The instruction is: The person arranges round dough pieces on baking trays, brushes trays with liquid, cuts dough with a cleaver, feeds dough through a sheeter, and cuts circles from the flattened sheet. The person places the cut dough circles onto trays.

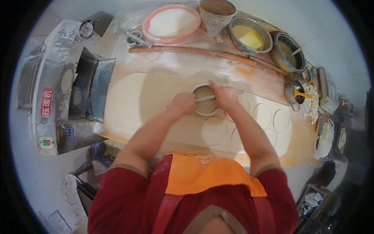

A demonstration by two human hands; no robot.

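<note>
A wide sheet of rolled dough point(163, 117) covers much of the wooden worktop in front of me. On it stands a round metal cutter point(201, 111) with a bar handle point(205, 99) across its top. My left hand point(184, 103) is closed around the left part of that bar. Its right part is in the grip of my right hand point(227, 98), whose thumb or finger points up past the rim. Cut circles point(213, 130) mark the dough below the cutter and to its right, several of them near the right end point(262, 115). My right forearm hides some circles.
A dough-pressing machine point(65, 84) stands at the left. Behind the dough lies a long wooden rolling pin point(190, 51). Beyond are a pink basin of flour point(146, 29), a metal bowl with a yellow block point(251, 40) and a dark-rimmed pot point(301, 65). A yellow-handled utensil point(304, 94) lies right.
</note>
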